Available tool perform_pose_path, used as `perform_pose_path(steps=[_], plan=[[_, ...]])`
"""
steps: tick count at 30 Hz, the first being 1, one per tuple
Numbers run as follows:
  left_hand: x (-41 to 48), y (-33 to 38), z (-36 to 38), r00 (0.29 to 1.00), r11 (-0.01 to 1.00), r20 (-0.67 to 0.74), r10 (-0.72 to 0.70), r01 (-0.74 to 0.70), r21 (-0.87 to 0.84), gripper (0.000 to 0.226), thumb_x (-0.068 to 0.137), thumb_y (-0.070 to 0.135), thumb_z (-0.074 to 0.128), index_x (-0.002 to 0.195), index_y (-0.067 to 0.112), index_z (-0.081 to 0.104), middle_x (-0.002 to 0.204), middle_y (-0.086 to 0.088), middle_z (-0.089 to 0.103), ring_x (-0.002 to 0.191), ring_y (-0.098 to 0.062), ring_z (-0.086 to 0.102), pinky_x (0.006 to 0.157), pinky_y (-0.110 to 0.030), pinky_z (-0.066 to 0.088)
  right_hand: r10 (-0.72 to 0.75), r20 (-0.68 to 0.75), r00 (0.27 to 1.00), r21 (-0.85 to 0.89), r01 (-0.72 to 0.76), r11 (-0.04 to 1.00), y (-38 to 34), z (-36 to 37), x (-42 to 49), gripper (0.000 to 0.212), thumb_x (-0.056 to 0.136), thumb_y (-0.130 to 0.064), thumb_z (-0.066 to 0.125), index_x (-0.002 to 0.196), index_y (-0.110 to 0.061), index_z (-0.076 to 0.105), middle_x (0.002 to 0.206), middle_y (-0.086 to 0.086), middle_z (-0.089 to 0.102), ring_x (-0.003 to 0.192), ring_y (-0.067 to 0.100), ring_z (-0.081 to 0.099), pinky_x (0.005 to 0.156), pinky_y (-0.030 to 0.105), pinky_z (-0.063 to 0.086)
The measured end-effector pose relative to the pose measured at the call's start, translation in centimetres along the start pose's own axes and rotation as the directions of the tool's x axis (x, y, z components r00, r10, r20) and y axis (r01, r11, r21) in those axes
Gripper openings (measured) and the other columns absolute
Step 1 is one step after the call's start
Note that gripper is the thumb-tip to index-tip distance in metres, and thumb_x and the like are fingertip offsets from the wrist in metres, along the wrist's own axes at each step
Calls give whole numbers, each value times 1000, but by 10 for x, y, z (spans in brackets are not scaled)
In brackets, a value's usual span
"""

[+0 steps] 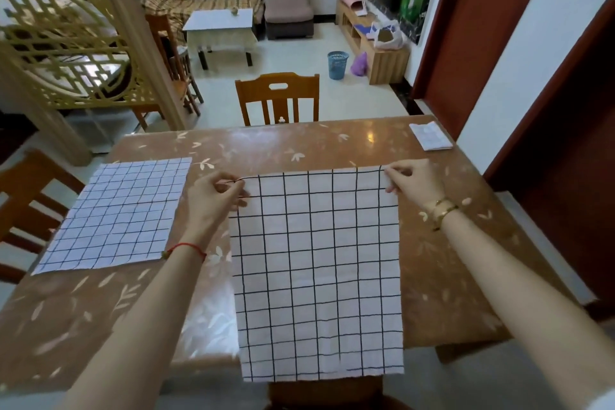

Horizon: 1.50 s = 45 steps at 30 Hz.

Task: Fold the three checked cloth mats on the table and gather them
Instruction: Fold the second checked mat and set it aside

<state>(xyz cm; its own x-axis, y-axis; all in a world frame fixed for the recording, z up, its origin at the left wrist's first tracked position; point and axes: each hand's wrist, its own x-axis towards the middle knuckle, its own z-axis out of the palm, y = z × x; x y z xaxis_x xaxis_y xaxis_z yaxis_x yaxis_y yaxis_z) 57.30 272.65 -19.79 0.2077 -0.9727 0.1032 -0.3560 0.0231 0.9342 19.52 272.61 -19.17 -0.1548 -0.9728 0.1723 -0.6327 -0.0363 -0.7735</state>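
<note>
- Table (442, 276): brown, glossy leaf-patterned cover, fills the lower frame.
- Large-check mat (316, 260): centre of frame, spread open, near edge hanging over the table's front.
- Left hand (213, 196): thumb and fingers pinch this mat's far left corner.
- Right hand (416, 181): pinches the far right corner likewise.
- Small-check mat (119, 213): flat on the table, left of frame, apart from the first.
- Folded cloth (431, 136): faintly checked, at the table's far right corner.
- Wooden chair (278, 96): just behind the table's far edge.
- Blue basket (337, 65): on the floor beyond, upper centre.

Home, dining-living room: dining table (332, 143), wooden chair (278, 98), sofa (288, 0), coffee table (219, 22).
</note>
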Motion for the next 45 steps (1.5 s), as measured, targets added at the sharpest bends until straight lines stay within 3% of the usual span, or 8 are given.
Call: perform_pose_path(steps=[8, 13, 21, 26, 29, 38, 42, 45], plan=[[26, -59, 27, 981, 968, 79, -179, 190, -166, 13, 87, 9, 73, 95, 0, 68, 93, -23, 73, 91, -30, 72, 78, -30, 60, 184, 51, 982, 221, -191, 956, 46, 50, 18, 21, 81, -40, 67, 75, -24, 78, 73, 2, 73, 73, 19, 73, 99, 43, 48], [36, -87, 34, 957, 925, 93, -275, 290, -245, 24, 83, 13, 77, 101, -2, 71, 92, -17, 72, 89, -23, 70, 86, -31, 58, 235, 53, 970, 298, -240, 924, 55, 75, 26, 17, 90, -13, 66, 102, -3, 74, 95, 16, 74, 68, 9, 70, 56, 15, 52], [22, -121, 42, 908, 803, 101, -407, 409, -434, 23, 92, 18, 68, 102, -2, 67, 107, -19, 71, 107, -24, 70, 93, -36, 55, 297, 58, 953, 293, -301, 908, 85, 100, 4, 17, 86, -31, 72, 94, -17, 77, 89, 2, 76, 80, 10, 69, 74, 21, 53], [-16, -148, 41, 868, 770, 102, -486, 481, -420, 15, 88, 8, 71, 98, -3, 70, 105, -23, 68, 93, -30, 71, 75, -24, 59, 378, 73, 923, 272, -383, 883, 112, 115, -30, 15, 87, -25, 68, 87, -16, 79, 78, 0, 73, 67, 3, 66, 80, 22, 50], [-39, -169, 47, 801, 743, 85, -593, 585, -325, 21, 86, -1, 69, 106, -4, 66, 100, -26, 68, 79, -29, 69, 67, -23, 61, 411, 103, 906, 192, -424, 885, 122, 124, -51, 12, 89, -8, 67, 92, 2, 73, 79, 6, 69, 53, -6, 63, 57, 12, 50], [-68, -196, 58, 718, 660, 154, -679, 689, -301, 34, 91, -13, 53, 122, 2, 56, 89, -12, 60, 77, -22, 64, 56, -23, 58, 544, 235, 805, 169, -585, 793, 152, 155, -67, 11, 89, -1, 61, 87, -11, 60, 87, 16, 72, 51, 5, 64, 53, 23, 50], [-64, -205, 64, 694, 664, 135, -707, 717, -211, 34, 90, -12, 52, 118, 4, 61, 96, -13, 64, 71, -15, 67, 53, -16, 53, 593, 161, 789, 133, -612, 779, 153, 164, -57, 7, 92, -8, 56, 89, -6, 62, 81, 10, 73, 55, 16, 64, 61, 31, 58], [-64, -216, 68, 684, 677, 106, -722, 730, -96, 32, 88, -5, 54, 117, 6, 65, 87, -12, 68, 74, -19, 65, 61, -23, 52, 657, 48, 753, 47, -659, 751, 157, 167, -54, 22, 93, -12, 54, 85, 5, 65, 78, 13, 72, 46, 10, 63, 42, 19, 50]])
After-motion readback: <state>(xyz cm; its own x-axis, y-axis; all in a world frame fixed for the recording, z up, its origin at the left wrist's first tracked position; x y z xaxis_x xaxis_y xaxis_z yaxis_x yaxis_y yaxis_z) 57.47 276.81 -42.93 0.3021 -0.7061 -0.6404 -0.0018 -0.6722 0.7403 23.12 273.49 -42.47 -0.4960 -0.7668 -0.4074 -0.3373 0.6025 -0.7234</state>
